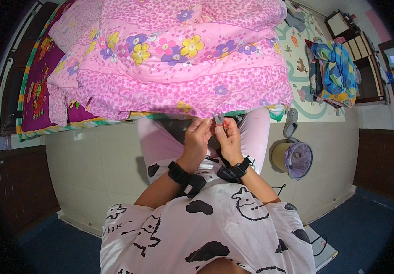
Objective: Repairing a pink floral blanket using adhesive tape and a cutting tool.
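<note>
In front of my lap, my right hand (229,140) is closed around the red handles of a small pliers-like tool (220,119). Its two grey jaws stand apart and point up toward the bed. Close on its left, my left hand (199,137) has thumb and fingers pinched together beside the jaws. What that pinch holds, if anything, is too small to make out. Both hands are just short of the bed edge, where a pink flowered quilt (174,84) hangs down. A black strap is around each wrist.
My knees spread either side of the hands. A round bin (280,155) with a purple liner stands on the tiled floor at right, beside a grey clog (291,122). Folded blue and yellow bedding (336,68) lies on a patterned mat farther right. Dark wooden furniture stands along both sides.
</note>
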